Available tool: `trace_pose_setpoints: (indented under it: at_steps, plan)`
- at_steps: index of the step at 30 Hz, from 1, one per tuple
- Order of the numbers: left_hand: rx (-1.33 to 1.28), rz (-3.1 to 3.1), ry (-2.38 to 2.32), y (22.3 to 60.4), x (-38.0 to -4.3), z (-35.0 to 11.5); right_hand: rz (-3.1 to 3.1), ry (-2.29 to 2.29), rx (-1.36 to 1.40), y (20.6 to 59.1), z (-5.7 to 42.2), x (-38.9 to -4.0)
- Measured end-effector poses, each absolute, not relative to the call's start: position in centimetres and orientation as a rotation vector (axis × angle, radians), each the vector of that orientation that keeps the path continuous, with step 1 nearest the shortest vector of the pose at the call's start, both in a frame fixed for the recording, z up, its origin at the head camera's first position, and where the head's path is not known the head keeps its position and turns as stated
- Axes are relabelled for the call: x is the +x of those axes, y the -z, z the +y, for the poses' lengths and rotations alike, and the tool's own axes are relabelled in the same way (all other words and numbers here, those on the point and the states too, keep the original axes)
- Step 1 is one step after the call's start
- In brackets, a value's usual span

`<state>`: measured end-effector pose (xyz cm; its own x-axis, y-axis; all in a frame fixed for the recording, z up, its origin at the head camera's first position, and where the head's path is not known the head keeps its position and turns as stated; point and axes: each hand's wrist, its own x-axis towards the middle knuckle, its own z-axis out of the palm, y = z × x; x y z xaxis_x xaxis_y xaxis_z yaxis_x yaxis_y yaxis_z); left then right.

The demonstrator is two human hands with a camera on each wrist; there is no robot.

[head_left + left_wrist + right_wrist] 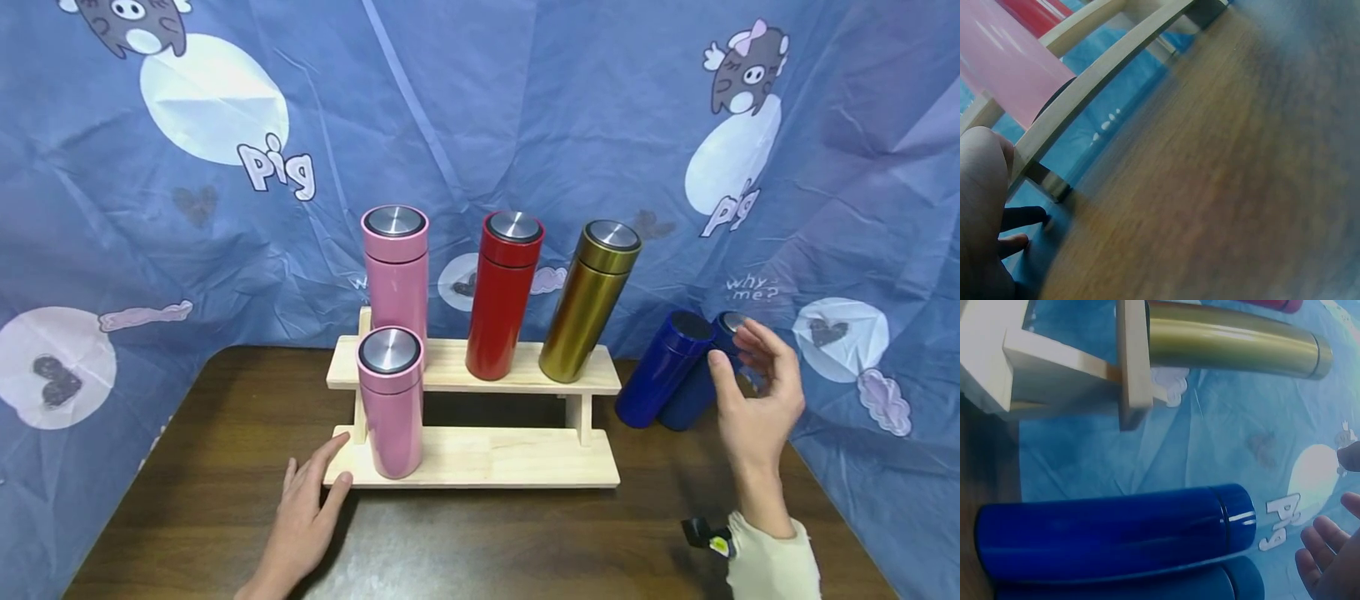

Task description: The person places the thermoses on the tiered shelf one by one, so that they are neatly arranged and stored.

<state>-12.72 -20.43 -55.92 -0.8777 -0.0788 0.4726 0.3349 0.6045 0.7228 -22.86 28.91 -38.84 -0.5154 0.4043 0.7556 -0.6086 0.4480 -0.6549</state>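
My left hand point(307, 512) rests at the left end of a two-tier wooden stand point(517, 458), thumb and fingers about the corner of its lower shelf. On that shelf stands a pink thermos bottle point(392, 417). Along the upper shelf are another pink bottle point(397, 283), a red bottle point(505, 300) and a gold bottle point(588, 308). To the right, a bright blue bottle point(663, 371) and a darker blue bottle point(693, 392) stand side by side on the table. My right hand point(761, 408) hovers beside the dark blue one, thumb and fingers spread, holding nothing; it partly covers that bottle.
The stand and bottles are on a dark brown wooden table point(480, 542). Behind and at both sides hangs a blue cloth point(480, 125) printed with pigs and lettering, close behind the upper shelf. A black strap point(697, 532) shows at my right wrist.
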Motion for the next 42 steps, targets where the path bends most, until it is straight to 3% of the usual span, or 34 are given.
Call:
trace_pose_setpoints:
  at_steps: [21, 42]
  plan:
    - [-0.199, -2.385, 1.198, 55.5, -12.7, -20.5, -1.88, -1.062, -0.07, 39.6, 34.2, -24.0]
    - [-0.197, -2.383, 1.205, 55.7, -12.6, -20.5, -2.19, -1.082, -0.143, 42.7, 35.8, -26.0]
